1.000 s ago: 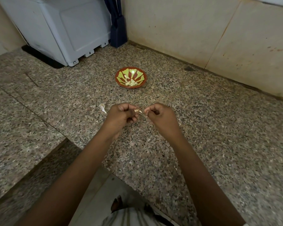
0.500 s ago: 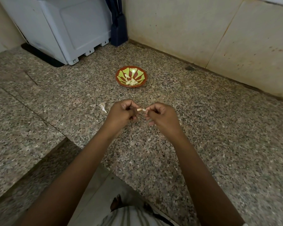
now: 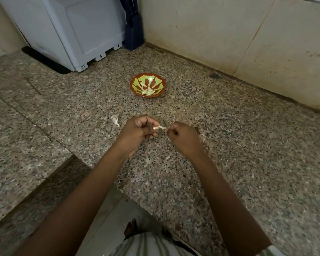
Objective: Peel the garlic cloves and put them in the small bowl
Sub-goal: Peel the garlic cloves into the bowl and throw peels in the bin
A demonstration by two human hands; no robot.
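My left hand (image 3: 138, 130) grips a garlic clove (image 3: 156, 128) between thumb and fingers, above the granite counter. A strip of papery skin (image 3: 163, 127) stretches from the clove to my right hand (image 3: 183, 136), which pinches its end. Beyond my hands stands the small red-and-green bowl (image 3: 133, 83) with several peeled cloves (image 3: 147, 91) inside. Another unpeeled clove (image 3: 115, 119) lies on the counter just left of my left hand.
A white appliance (image 3: 78, 28) and a dark blue holder (image 3: 134, 32) stand at the back left against the wall. Bits of peel (image 3: 202, 139) lie on the granite counter (image 3: 248, 145) by my right hand. The counter edge (image 3: 92, 164) drops off near my body.
My hands have drawn slightly apart, and a strip of skin now stretches between the clove and my right hand. The bowl and loose clove have not moved.
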